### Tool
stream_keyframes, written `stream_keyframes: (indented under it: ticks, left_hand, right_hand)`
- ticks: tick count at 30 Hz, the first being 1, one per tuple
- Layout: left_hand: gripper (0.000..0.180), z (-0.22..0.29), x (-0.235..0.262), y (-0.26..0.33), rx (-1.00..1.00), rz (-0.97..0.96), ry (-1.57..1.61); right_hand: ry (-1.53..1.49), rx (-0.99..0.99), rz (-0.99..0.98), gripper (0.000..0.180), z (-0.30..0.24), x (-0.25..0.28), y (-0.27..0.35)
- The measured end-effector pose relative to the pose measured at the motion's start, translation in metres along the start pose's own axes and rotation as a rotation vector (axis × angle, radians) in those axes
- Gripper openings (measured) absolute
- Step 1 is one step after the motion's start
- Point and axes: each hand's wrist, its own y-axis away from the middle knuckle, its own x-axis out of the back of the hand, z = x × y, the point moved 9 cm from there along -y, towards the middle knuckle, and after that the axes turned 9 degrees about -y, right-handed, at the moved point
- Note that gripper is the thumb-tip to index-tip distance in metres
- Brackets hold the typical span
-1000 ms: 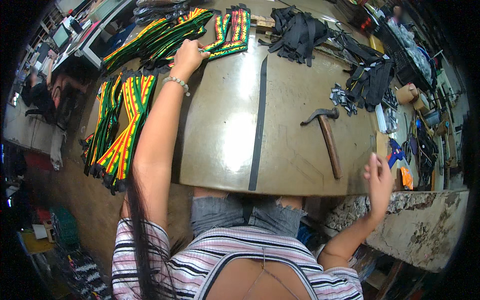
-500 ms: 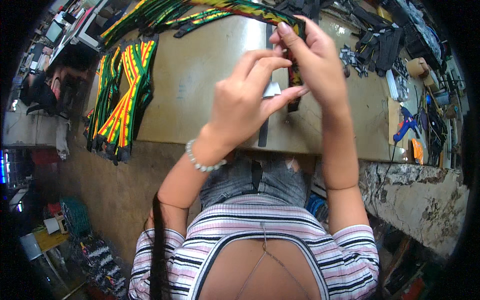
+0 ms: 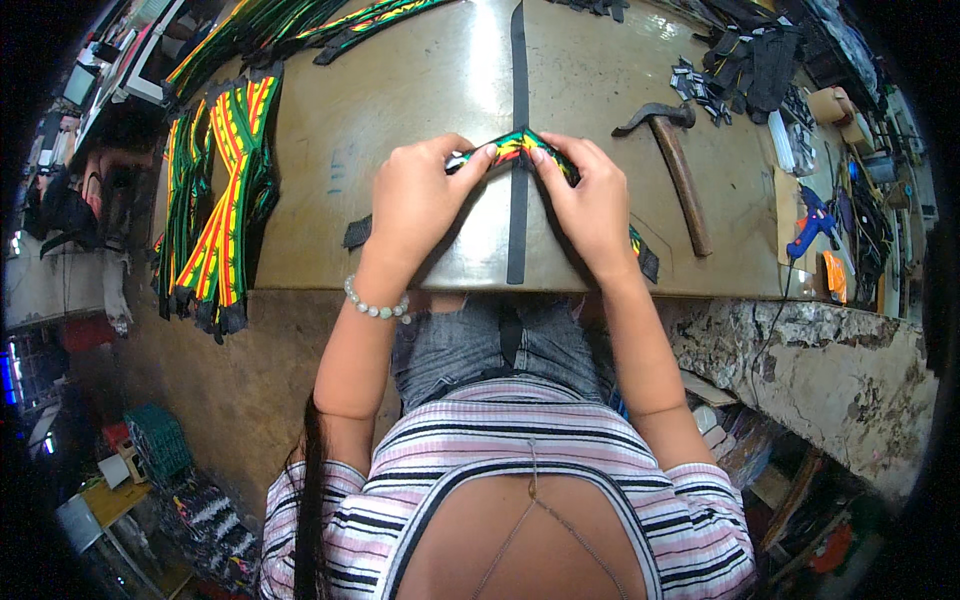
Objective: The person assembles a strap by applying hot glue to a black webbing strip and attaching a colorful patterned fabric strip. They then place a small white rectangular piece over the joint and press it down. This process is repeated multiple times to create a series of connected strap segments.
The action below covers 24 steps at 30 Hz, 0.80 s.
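Your left hand point(image 3: 420, 200) and right hand point(image 3: 590, 200) both pinch the striped green, yellow and red strap point(image 3: 515, 145), fingers closed on it, bending it into a peak between them just above the surface point(image 3: 400, 90). A hammer point(image 3: 675, 160) lies just right of your right hand; more straps point(image 3: 215, 200) hang off the edge, well left.

Bright overhead light throws a pale glare across the middle of the worktable point(image 3: 420, 100), the centre stays sharp, while strong fisheye bending curves the table's edges, and the rim falls into dim, soft, blackened corners, darkest at lower left.
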Motion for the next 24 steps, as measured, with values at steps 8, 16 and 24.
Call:
stream_keyframes:
  ticks: [8,16,24]
  left_hand:
    - [0.037,-0.003,-0.016,0.003,-0.006,0.091,-0.100]
    - [0.033,-0.004,-0.016,0.005,-0.016,0.123,-0.144]
    - [0.022,0.017,-0.030,0.005,-0.258,-0.023,-0.073]
  right_hand:
    - [0.140,0.002,0.035,0.022,0.010,-0.004,0.008]
    - [0.207,-0.007,-0.013,0.023,0.005,-0.009,0.007]
    - [0.566,0.234,-0.206,0.028,-0.022,-0.031,0.011]
